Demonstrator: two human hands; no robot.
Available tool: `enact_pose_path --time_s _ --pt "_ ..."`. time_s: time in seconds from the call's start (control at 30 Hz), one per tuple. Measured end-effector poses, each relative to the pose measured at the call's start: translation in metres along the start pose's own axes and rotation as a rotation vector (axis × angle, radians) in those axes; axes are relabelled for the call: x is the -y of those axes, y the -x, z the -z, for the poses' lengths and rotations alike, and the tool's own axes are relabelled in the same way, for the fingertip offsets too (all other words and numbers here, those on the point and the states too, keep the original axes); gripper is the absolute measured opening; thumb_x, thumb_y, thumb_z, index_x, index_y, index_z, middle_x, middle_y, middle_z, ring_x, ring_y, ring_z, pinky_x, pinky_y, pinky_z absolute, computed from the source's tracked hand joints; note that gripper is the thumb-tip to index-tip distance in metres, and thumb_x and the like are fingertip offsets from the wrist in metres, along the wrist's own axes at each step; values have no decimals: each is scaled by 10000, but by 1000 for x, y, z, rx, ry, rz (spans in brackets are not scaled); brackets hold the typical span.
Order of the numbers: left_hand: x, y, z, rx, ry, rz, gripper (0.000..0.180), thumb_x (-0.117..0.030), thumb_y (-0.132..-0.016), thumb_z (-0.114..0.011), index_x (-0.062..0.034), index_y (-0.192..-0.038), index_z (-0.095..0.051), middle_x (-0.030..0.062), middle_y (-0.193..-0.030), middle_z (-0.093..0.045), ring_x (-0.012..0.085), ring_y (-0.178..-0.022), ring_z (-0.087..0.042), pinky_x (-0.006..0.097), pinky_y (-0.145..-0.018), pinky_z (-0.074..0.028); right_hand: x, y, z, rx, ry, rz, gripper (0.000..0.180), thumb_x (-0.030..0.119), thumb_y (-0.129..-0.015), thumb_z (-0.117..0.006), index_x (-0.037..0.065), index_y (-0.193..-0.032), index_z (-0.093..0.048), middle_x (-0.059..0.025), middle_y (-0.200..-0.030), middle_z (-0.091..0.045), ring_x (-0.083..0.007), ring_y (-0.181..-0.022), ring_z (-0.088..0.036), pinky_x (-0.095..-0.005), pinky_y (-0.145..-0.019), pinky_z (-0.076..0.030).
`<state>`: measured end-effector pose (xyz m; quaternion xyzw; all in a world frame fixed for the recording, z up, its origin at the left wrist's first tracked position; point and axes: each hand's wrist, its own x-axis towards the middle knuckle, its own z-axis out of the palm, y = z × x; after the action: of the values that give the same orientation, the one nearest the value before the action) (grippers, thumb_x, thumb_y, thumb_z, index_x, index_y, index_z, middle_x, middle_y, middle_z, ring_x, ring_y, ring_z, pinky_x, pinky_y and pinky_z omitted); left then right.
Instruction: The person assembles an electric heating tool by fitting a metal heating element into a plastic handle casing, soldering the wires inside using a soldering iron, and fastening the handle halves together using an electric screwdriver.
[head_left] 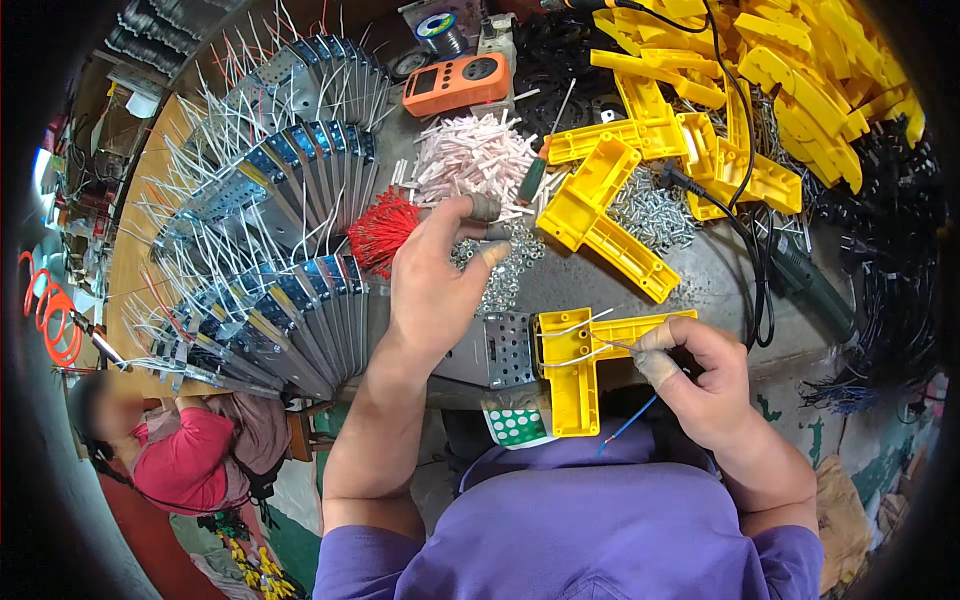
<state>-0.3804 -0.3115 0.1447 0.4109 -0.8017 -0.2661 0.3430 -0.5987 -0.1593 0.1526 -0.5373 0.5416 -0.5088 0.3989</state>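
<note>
A yellow plastic T-shaped housing half [575, 400] is set at the front edge of the workbench [735, 348], its hollow side turned up, just left of the right hand [692, 378]. White wires [580, 362] are laid across its upper part, and a perforated metal plate [508, 350] is butted against its left side. The right thumb and index finger are brought together over the housing's right arm, clamped on a thin dark strand [617, 344]; a blue wire [630, 425] is seen hanging below that hand. The left hand [437, 275] is raised well apart from the housing, above hex nuts [505, 285] and beside red-tipped leads [382, 232]. Its index finger is parted from the thumb; whether anything small is gripped cannot be told. Beyond, pale sleeves [470, 155], screws [650, 215] and more yellow housings [625, 250] are heaped.
</note>
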Motion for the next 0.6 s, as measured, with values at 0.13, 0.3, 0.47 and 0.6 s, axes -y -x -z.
enact_pose_path --time_s 0.13,0.3,0.47,0.6 --pt "-5 12 -5 -20 415 122 390 64 -782 -680 4 -1118 -492 96 -998 -631 184 -928 -638 287 -826 -501 1 -2 -1 17 12 21 90 -4 -800 -639 -31 -886 -641 -100 -827 -678 -148 -743 -647 -270 -678 -501" --pt "-32 30 -13 -16 1028 196 352 38 -815 -672 -30 -1086 -458 81 -998 -582 172 -932 -606 337 -834 -511 3 -4 0 43 17 51 100 -3 -803 -633 -29 -899 -646 -106 -821 -680 -159 -733 -655 -272 -673 -506" --pt "-42 39 -19 29 1268 280 393 62 -798 -673 -46 -1092 -436 85 -1013 -583 180 -980 -589 342 -885 -485 5 -4 0 43 -20 99 115 -13 -805 -626 -37 -916 -644 -107 -833 -684 -161 -746 -662 -270 -679 -509" --pt "-45 43 -21 76 1231 248 409 37 -799 -692 -48 -1099 -426 79 -1007 -583 176 -972 -589 341 -881 -485 3 -2 0 40 -21 92 114 -15 -799 -629 -35 -910 -641 -105 -829 -683 -162 -745 -661 -268 -678 -509"
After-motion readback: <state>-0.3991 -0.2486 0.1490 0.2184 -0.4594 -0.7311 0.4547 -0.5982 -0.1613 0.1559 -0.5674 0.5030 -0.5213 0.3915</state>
